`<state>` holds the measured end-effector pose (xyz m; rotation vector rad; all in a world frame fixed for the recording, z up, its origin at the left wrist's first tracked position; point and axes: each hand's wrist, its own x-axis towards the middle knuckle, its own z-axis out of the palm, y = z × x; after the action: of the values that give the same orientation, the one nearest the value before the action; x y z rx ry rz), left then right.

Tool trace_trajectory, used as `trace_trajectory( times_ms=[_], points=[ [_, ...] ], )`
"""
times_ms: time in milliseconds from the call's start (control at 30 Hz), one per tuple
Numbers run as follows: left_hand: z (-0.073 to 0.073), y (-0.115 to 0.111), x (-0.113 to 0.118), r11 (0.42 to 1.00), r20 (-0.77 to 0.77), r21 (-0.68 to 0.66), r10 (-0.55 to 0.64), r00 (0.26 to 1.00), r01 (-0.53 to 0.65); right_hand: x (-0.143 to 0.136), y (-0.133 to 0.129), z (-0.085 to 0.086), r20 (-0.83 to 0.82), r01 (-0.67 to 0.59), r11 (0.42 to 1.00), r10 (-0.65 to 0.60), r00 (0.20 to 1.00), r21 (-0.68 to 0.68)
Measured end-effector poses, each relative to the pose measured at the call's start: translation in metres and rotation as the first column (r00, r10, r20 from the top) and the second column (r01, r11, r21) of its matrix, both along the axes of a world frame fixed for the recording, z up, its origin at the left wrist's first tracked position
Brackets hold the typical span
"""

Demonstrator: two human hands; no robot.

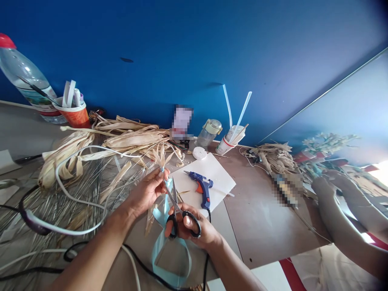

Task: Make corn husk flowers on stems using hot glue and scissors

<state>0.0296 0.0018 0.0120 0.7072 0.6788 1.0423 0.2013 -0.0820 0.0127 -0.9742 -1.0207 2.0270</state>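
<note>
My left hand [150, 186] pinches a small husk flower [163, 157] by its stem, where light blue ribbon is wrapped. The flower's pale, pointed petals spread above my fingertips. From there the light blue ribbon [157, 255] hangs down and loops in front of the table. My right hand [192, 227] holds black-handled scissors [173, 197], fingers in the handles. The blades are parted and point up towards the ribbon just below my left fingers. Whether they touch the ribbon cannot be made out.
A blue glue gun [202, 188] lies on white paper [222, 178], its black cord running forward. Dried husks [133, 139], wires and white cable cover the left. Behind stand a jar [209, 132] and cups. Another person's arms [342, 218] are at the right.
</note>
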Motion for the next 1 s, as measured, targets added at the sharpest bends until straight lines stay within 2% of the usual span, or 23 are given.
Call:
trace_trajectory(
  times_ms=[167, 367, 533, 700, 1000],
  points=[
    [0.000, -0.001, 0.006, 0.999, -0.015, -0.045, -0.001, 1.000, 0.001, -0.002, -0.001, -0.006, -0.010, 0.013, 0.998, -0.012, 1.000, 0.066],
    [0.003, 0.000, 0.009, 0.986, -0.043, -0.085, 0.142, 0.989, -0.146, -0.004, -0.002, -0.010, 0.026, 0.051, 0.994, -0.054, 0.998, 0.094],
    [0.004, -0.002, 0.011, 0.992, -0.034, -0.013, 0.126, 0.991, -0.127, -0.005, -0.002, -0.010, 0.048, 0.079, 0.989, -0.085, 0.995, 0.127],
    [0.004, -0.001, 0.013, 0.986, -0.027, -0.020, 0.164, 0.986, -0.165, -0.006, -0.001, -0.007, 0.080, 0.110, 0.977, -0.126, 0.989, 0.184],
    [0.000, -0.006, 0.018, 0.994, -0.121, 0.010, 0.110, 0.987, -0.110, -0.009, 0.000, -0.007, 0.126, 0.138, 0.970, -0.165, 0.978, 0.201]
  ],
)
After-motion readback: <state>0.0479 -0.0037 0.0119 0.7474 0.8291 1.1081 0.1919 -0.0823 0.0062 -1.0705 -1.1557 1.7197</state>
